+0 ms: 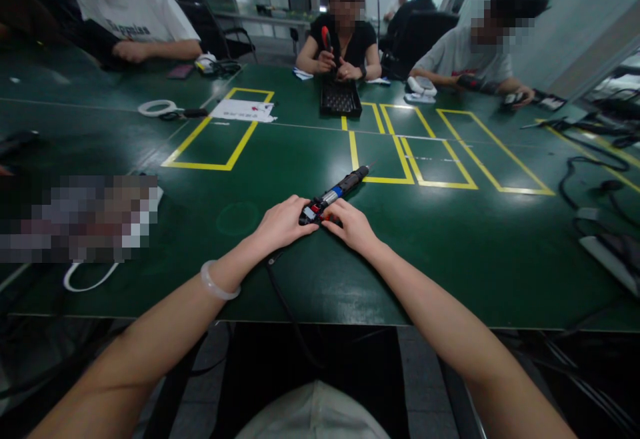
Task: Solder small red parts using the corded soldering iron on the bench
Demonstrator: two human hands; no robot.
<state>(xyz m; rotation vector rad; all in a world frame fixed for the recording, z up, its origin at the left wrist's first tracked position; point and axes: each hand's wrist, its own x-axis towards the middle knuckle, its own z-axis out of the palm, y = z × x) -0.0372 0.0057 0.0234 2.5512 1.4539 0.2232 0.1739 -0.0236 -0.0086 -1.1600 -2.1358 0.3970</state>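
Note:
An electric screwdriver (336, 193), black with a blue band and a silver section, lies slantwise above the table, its thin bit pointing away to the right. My left hand (286, 224) is closed around its near end, thumb along the underside. Pressed against the same end from the right are the bent fingers of my right hand (353, 227). A small red part shows by those fingertips; what it belongs to is partly hidden. Below my left hand, a black cable (280, 285) runs over the table edge.
Yellow tape outlines (200, 167) mark the green table (430, 259). A white paper (243, 110), a white-handled loop (157, 108) and a black tray (341, 100) stand farther back. Cables (570, 179) lie at right, a bag handle (90, 287) at left. Other people sit around the table.

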